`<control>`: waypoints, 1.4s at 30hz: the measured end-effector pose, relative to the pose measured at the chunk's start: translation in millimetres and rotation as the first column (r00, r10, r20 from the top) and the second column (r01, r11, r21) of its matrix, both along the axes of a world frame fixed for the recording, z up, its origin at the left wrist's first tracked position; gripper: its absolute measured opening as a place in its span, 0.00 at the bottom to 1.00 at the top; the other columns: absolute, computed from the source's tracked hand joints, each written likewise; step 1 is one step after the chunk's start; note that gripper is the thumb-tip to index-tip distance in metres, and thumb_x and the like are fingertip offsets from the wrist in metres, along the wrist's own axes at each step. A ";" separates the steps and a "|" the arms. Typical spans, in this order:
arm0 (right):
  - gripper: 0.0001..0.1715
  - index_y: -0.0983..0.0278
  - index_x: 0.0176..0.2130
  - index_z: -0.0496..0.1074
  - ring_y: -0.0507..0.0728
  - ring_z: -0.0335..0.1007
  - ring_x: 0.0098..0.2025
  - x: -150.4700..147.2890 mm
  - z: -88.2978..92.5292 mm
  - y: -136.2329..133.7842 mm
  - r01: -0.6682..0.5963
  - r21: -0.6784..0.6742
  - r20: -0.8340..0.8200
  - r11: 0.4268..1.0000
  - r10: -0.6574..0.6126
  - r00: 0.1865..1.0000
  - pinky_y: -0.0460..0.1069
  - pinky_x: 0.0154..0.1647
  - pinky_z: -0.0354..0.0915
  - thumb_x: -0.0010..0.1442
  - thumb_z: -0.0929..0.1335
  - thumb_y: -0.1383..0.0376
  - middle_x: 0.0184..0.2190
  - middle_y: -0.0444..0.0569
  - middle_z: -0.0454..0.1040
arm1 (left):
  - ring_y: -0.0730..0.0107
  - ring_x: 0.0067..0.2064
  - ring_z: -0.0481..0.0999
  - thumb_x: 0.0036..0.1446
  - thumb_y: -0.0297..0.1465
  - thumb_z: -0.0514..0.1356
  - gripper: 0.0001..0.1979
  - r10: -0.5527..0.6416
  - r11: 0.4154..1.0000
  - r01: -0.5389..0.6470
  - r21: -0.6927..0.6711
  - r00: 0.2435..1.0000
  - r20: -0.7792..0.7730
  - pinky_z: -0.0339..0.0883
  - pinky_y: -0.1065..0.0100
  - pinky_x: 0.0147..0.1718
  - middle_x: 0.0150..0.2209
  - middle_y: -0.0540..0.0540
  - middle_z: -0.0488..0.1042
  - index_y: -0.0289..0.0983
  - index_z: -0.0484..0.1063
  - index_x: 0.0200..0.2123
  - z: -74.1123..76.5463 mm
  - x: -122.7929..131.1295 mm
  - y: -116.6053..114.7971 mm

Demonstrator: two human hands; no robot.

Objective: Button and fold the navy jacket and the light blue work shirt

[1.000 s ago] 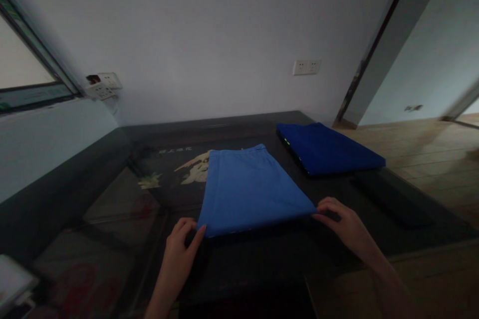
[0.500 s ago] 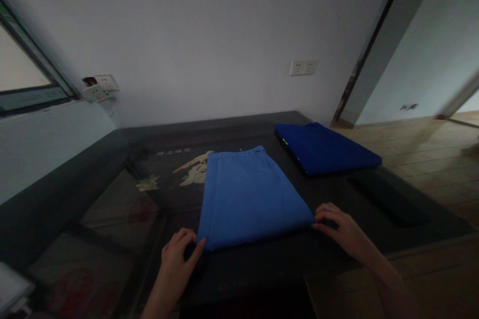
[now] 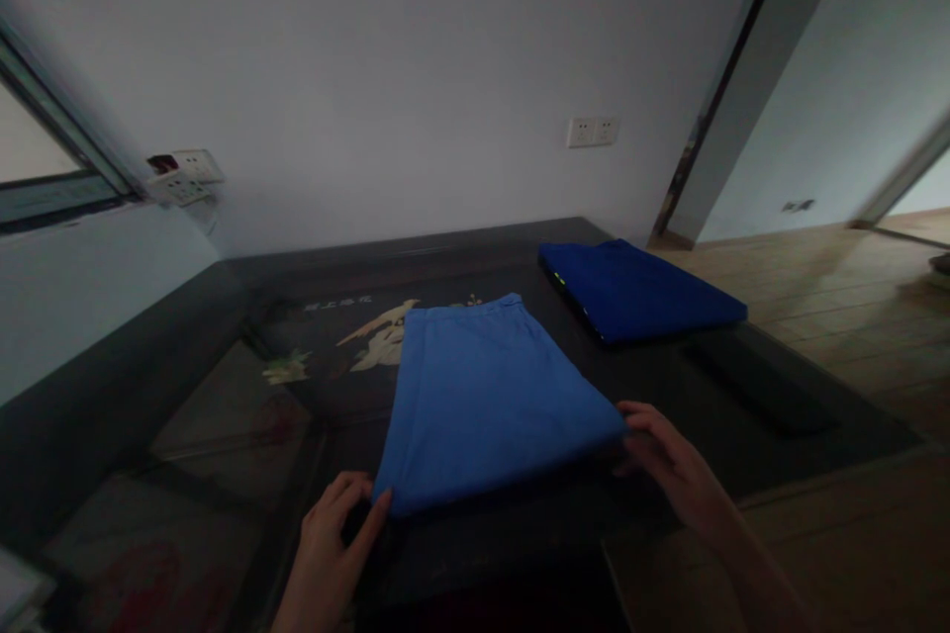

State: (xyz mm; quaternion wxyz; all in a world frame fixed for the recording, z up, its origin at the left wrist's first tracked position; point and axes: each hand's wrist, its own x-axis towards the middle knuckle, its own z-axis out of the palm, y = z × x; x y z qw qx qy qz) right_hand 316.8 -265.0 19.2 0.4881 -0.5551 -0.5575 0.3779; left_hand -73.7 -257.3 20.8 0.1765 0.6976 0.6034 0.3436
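Note:
A folded light-blue garment (image 3: 486, 396) lies on the dark glossy tabletop (image 3: 512, 554), with a seamed, band-like edge at its far end. My left hand (image 3: 333, 534) pinches the near left corner between thumb and fingers. At the near right corner, my right hand (image 3: 664, 455) grips the cloth, its thumb slightly blurred. The near edge between both hands looks lifted a little off the table. Beyond my right hand lies a folded dark-blue garment (image 3: 642, 292), with small yellow-green marks along its left side.
A dark, flat oblong object (image 3: 761, 386) lies at the table's right side. Painted flower and bird decoration (image 3: 386, 336) shows on the tabletop. Behind stands a pale wall with sockets (image 3: 592, 132). A white object (image 3: 19, 584) is cut off at lower left.
The light-blue garment's near edge has come closer to me and spread slightly wider. My left hand has moved left and nearer with its corner. The view has shifted slightly.

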 end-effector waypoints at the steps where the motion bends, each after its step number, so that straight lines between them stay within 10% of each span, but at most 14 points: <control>1: 0.18 0.61 0.39 0.69 0.56 0.73 0.36 -4.5 0.4 -0.7 0.004 -0.008 -0.062 1.000 -0.004 0.998 0.52 0.33 0.75 0.60 0.64 0.50 0.51 0.53 0.64 | 0.64 0.34 0.76 0.54 0.54 0.52 0.25 -0.004 1.000 0.004 0.002 1.000 0.000 0.70 0.67 0.37 0.31 0.47 0.74 0.40 0.71 0.23 1.5 0.5 -0.1; 7: 0.18 0.59 0.41 0.67 0.59 0.74 0.35 -21.5 -1.2 -0.3 0.082 -0.019 -0.199 0.996 -0.084 0.976 0.55 0.37 0.75 0.59 0.65 0.49 0.42 0.52 0.72 | 0.64 0.35 0.77 0.53 0.56 0.52 0.26 0.006 1.000 -0.006 -0.015 1.000 0.007 0.71 0.67 0.37 0.31 0.47 0.75 0.40 0.71 0.22 1.3 1.7 -1.6; 13: 0.16 0.60 0.37 0.70 0.57 0.72 0.36 -19.9 4.8 5.0 0.193 0.133 0.036 0.972 -0.199 0.979 0.48 0.37 0.71 0.59 0.64 0.51 0.33 0.49 0.74 | 0.63 0.36 0.77 0.54 0.56 0.52 0.26 -0.001 1.000 0.002 -0.015 1.000 0.024 0.72 0.68 0.37 0.31 0.47 0.75 0.40 0.71 0.22 -1.7 -0.4 -1.9; 24: 0.13 0.60 0.33 0.69 0.56 0.71 0.36 14.8 11.5 4.5 -0.102 -0.027 0.288 0.994 0.106 0.952 0.48 0.37 0.68 0.59 0.64 0.53 0.30 0.45 0.72 | 0.63 0.33 0.76 0.53 0.49 0.57 0.17 -0.014 0.994 -0.001 -0.109 0.991 -0.130 0.71 0.62 0.36 0.29 0.49 0.74 0.41 0.69 0.28 -25.1 -15.2 0.7; 32: 0.17 0.61 0.39 0.69 0.59 0.72 0.38 -15.6 13.7 3.0 0.386 0.269 0.302 0.883 -0.457 0.836 0.54 0.40 0.69 0.62 0.61 0.52 0.37 0.53 0.75 | 0.55 0.45 0.74 0.56 0.47 0.54 0.20 0.153 0.973 -0.130 0.193 0.982 -0.109 0.69 0.52 0.47 0.42 0.42 0.71 0.39 0.69 0.45 4.3 9.2 2.2; 36: 0.16 0.59 0.45 0.71 0.61 0.69 0.50 -62.9 26.4 8.8 0.086 0.397 0.481 0.914 -0.287 0.828 0.57 0.53 0.65 0.65 0.59 0.57 0.46 0.53 0.73 | 0.58 0.54 0.69 0.62 0.38 0.51 0.14 -0.076 0.969 0.130 0.211 0.966 -0.245 0.64 0.53 0.54 0.53 0.42 0.69 0.42 0.71 0.47 16.4 41.6 16.7; 42: 0.29 0.62 0.59 0.65 0.65 0.53 0.64 -85.2 9.2 41.6 -0.164 0.182 0.792 0.969 -0.046 0.608 0.63 0.62 0.55 0.65 0.59 0.51 0.61 0.54 0.62 | 0.54 0.66 0.53 0.64 0.36 0.50 0.23 -0.166 0.941 0.297 0.161 0.821 -0.547 0.57 0.46 0.59 0.64 0.45 0.58 0.45 0.58 0.62 -12.0 61.2 33.5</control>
